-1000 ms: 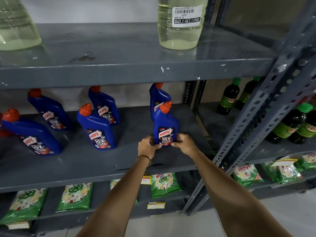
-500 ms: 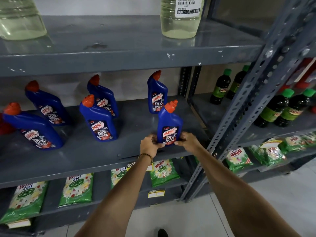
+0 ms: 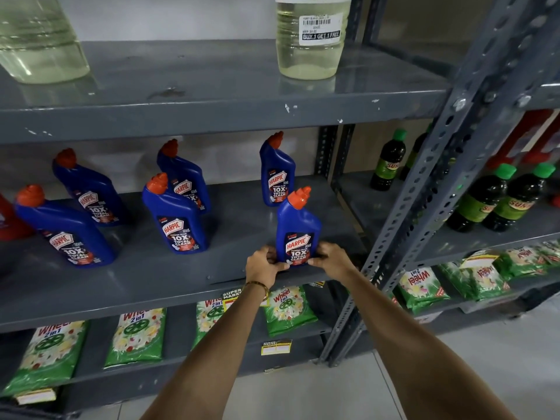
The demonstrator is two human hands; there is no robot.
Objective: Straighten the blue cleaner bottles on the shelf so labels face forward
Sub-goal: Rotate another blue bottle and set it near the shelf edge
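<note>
Several blue cleaner bottles with orange caps stand on the grey middle shelf (image 3: 151,277). The front right bottle (image 3: 298,228) stands upright near the shelf's front edge, its label facing me. My left hand (image 3: 262,266) grips its lower left side and my right hand (image 3: 328,257) its lower right side. Behind it stands another bottle (image 3: 277,174), label forward. Further left are a front bottle (image 3: 174,216), one behind it (image 3: 185,180), and two more, the back left bottle (image 3: 88,192) and the front left bottle (image 3: 63,234), all angled.
A slotted steel upright (image 3: 424,192) rises just right of my hands. Clear jugs of pale liquid (image 3: 312,40) sit on the top shelf. Dark green-capped bottles (image 3: 497,198) fill the right bay. Green detergent packs (image 3: 136,338) lie on the lower shelf. A red item (image 3: 9,219) shows at far left.
Both hands have slid the held bottle forward toward the shelf's front edge, away from the bottle behind it. The camera view has shifted slightly.
</note>
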